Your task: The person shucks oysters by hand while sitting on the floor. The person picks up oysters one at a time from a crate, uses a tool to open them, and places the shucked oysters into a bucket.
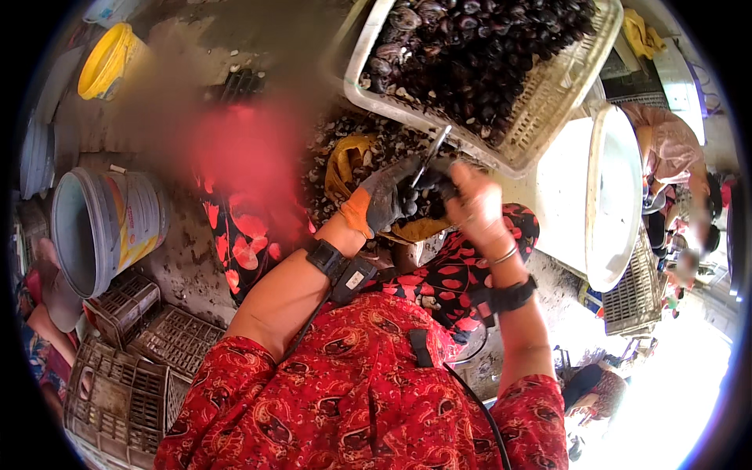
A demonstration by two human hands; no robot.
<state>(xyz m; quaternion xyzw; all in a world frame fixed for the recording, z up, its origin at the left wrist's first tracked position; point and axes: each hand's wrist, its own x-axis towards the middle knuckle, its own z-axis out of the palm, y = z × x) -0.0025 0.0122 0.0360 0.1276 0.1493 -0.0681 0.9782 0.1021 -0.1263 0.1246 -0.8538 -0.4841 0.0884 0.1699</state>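
My left hand (385, 200), in a dark glove with an orange cuff, is closed low over a heap of dark pieces and pale bits (321, 160). What its fingers hold is hidden. Close against it, my right hand (475, 200) is bent and closed, its back bare and slightly blurred. A slim, shiny metal tool (432, 155) slants up between the hands, its lower end by the gloved fingers; it appears to be in my right hand's grip. Its exact kind is unclear. Yellow cloth or sacking (345, 163) lies beside the left hand.
Just beyond my hands, a pale plastic crate (439, 125) holds many dark, glossy, shell-like pieces. A large white tub (599, 196) stands right. At left are a pail (82, 235), a yellow bucket (98, 66) and stacked crates (117, 399). Other people (666, 145) sit nearby.
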